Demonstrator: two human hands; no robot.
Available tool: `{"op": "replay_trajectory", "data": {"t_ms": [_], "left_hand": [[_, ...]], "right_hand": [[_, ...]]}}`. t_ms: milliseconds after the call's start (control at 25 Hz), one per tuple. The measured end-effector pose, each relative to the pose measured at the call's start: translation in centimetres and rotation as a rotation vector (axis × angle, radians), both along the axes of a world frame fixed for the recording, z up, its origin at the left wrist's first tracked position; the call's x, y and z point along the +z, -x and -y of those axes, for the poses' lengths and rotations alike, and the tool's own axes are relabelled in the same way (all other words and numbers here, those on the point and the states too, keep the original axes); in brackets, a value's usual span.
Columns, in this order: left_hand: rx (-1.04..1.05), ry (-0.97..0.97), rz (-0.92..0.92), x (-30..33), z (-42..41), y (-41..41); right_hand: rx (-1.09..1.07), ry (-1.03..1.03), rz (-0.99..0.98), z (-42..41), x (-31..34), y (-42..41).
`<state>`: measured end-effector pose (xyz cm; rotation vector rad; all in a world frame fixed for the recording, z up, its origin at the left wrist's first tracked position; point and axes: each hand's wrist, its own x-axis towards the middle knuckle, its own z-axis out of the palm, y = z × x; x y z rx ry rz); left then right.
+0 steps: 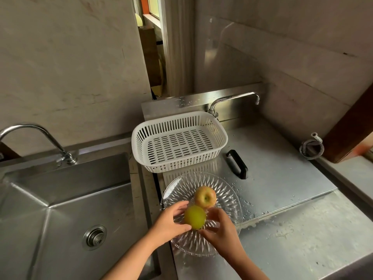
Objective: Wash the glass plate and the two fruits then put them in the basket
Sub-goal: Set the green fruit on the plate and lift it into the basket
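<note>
A clear cut-glass plate (181,186) rests on the steel counter, just in front of an empty white slotted basket (177,126). On the plate sits a red-yellow apple (205,197). Right in front of it is a green-yellow fruit (195,217), cupped from both sides: my left hand (169,221) wraps its left side and my right hand (221,225) holds its right side. Whether the green fruit still touches the plate cannot be told.
A deep steel sink (66,215) with a drain (94,237) and a curved tap (36,136) lies to the left. A second tap (234,100) stands behind the basket. A black handle (237,163) lies on a wet steel cover, and a coiled hose (311,147) sits at the far right.
</note>
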<state>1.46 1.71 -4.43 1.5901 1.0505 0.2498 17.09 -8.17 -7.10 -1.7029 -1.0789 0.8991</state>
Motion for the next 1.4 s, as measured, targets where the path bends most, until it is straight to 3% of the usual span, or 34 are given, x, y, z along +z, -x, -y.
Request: {"op": "replay_trajectory", "data": {"t_ms": [80,200,280,320,440,520,760,1040,1400], "left_hand": [[0.021,-0.015,0.025,0.4,-0.4,0.6],[0.278,-0.176,0.012,1.1,-2.2,2.3],[0.433,-0.168,-0.070,0.8,-3.5,3.6],[0.458,-0.074,-0.108,0.6,-3.7,4.0],[0.448,0.364,-0.042,-0.1,-2.8,3.9],[0.481,0.484,0.046,-0.4,-2.2,3.4],[0.493,0.482,0.115,0.1,-1.8,3.5],[0.451,0.479,0.263,4.3,-2.2,6.0],[0.460,0.425,0.285,9.6,-6.8,7.3]], "right_hand": [[-0.017,-0.020,0.024,0.2,0.3,-0.5],[-0.277,-0.026,0.214,0.3,1.0,-3.1],[-0.413,0.130,0.344,0.2,1.0,-5.9],[-0.413,0.223,0.348,0.0,1.0,-6.9],[-0.330,0.327,0.303,-0.7,1.2,-7.6],[-0.294,0.339,0.266,-1.0,1.6,-7.3],[-0.287,0.388,0.054,-0.8,2.5,-7.7],[-0.180,0.325,-0.142,-1.2,7.9,-8.3],[-0.069,0.264,-0.175,-7.5,13.2,-8.3]]}}
